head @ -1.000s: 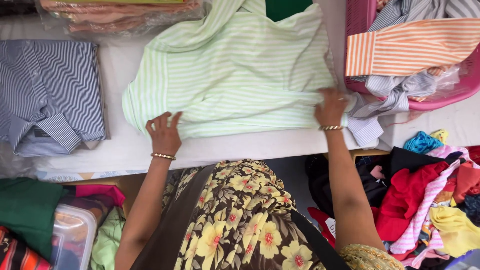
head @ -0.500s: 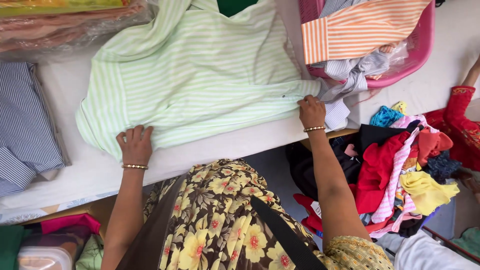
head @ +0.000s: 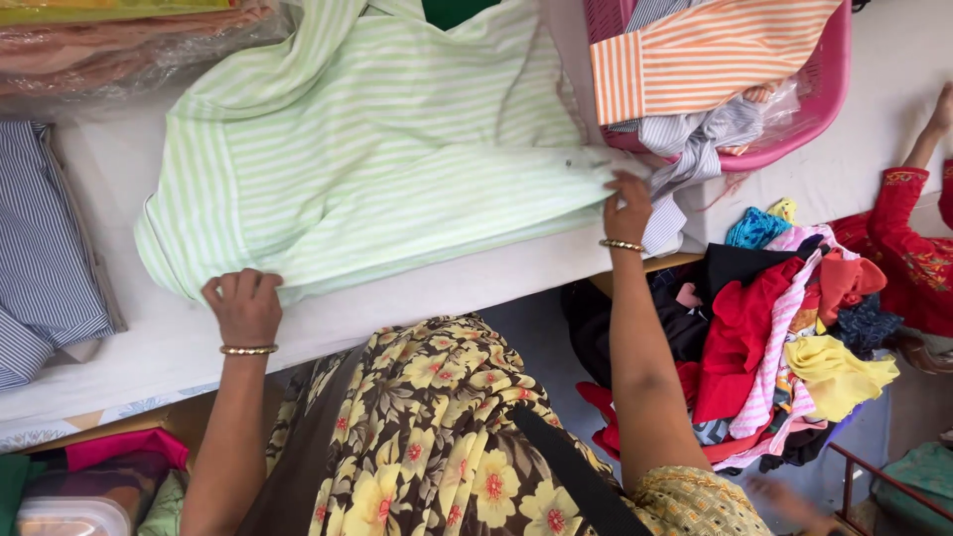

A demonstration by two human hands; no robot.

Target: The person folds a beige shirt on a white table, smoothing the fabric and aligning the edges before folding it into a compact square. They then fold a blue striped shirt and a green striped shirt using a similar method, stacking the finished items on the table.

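Observation:
A light green and white striped shirt lies spread on the white table. My left hand pinches the shirt's near left edge, fingers curled over the fabric. At the shirt's right end my right hand grips the cloth beside a small button. Both wrists wear thin gold bangles. My flowered yellow and brown dress fills the bottom of the view.
A pink basket with an orange striped garment sits at the back right. A folded blue striped shirt lies left. Plastic-wrapped clothes lie at the back left. A heap of coloured clothes sits below the table; another person's red sleeve is at far right.
Both hands have gone from pressing flat on the shirt to gripping its near edge at each end. The view has shifted, so the table contents sit further left.

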